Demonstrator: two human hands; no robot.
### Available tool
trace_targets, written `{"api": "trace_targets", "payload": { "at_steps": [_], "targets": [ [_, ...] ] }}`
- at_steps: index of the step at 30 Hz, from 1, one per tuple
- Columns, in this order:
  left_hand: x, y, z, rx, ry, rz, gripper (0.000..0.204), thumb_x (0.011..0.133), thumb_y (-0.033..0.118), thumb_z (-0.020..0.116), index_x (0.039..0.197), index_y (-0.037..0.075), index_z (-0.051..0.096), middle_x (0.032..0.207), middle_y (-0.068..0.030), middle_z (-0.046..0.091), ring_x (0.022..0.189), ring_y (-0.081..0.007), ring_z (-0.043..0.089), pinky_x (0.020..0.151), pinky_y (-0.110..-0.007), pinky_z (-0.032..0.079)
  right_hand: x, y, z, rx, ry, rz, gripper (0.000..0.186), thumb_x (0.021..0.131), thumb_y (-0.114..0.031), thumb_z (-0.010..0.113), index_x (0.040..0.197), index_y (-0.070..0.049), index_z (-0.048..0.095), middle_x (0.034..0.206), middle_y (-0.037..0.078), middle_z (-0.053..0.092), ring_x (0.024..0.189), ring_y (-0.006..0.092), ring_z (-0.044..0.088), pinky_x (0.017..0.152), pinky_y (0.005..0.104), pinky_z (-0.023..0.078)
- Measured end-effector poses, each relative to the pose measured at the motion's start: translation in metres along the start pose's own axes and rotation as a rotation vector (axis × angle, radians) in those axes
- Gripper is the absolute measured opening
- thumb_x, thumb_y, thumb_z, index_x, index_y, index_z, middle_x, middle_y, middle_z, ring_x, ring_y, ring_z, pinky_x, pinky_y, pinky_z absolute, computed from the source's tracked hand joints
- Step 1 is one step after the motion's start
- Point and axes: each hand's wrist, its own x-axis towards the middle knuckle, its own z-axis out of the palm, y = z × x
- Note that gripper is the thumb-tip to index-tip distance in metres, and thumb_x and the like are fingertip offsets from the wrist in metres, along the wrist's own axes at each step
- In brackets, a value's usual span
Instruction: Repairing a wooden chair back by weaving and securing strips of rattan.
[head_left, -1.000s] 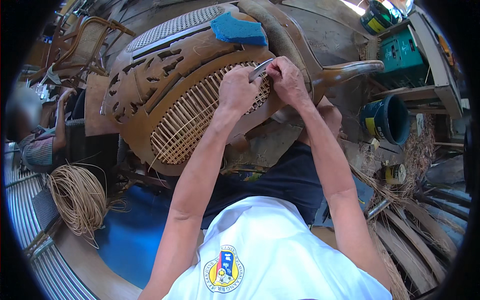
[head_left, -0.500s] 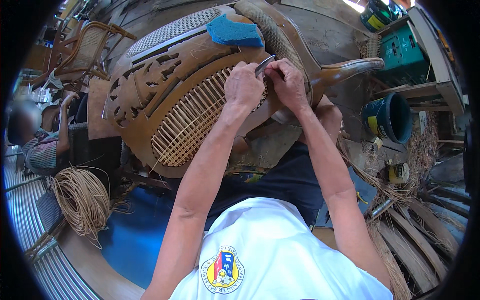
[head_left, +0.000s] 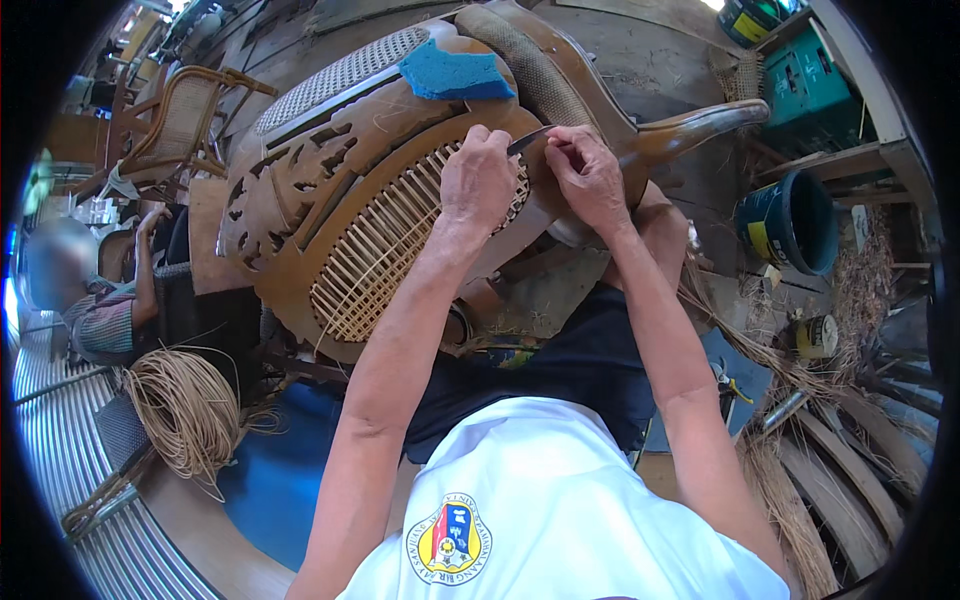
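We see a crowded workshop. A coil of cane [head_left: 185, 410] lies on the floor below the brown wooden chair [head_left: 300, 190], and a dark bucket [head_left: 790, 220] stands to its right. The chair lies tipped, its oval back half woven. At its rim, our left hand [head_left: 478, 185] and right hand [head_left: 590, 175] pinch a thin dark tool [head_left: 528, 140], fingers closed on it.

Just one head-mounted fisheye view, looking steeply down, pretty close over both hands and the chair [head_left: 330, 190].
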Motion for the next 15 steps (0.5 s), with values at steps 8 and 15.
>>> {"api": "trace_targets", "payload": {
  "at_steps": [8,15],
  "targets": [
    [0.021,0.020,-0.009,0.251,-0.208,-0.067,0.022,0.088,0.014,0.071,0.106,0.001,0.071,0.099,-0.0212,0.068,0.094,-0.0393,0.069,0.085,-0.048,0.055,0.000,0.009,-0.003,0.016,-0.037,0.070,0.017,0.092,-0.005,0.069,0.109,-0.002,0.071,0.100,0.013,0.069,0.086,0.0209,0.070,0.078,0.0325,0.055],
    [-0.038,-0.012,-0.078,-0.211,-0.019,-0.358,0.028,0.091,0.018,0.070,0.111,-0.002,0.071,0.091,-0.0223,0.069,0.083,-0.0327,0.070,0.078,-0.045,0.053,0.013,-0.003,-0.006,0.116,-0.082,0.301,0.014,0.092,-0.008,0.070,0.105,-0.002,0.071,0.091,0.009,0.072,0.075,0.0140,0.069,0.070,0.0296,0.055]
  ]
}}
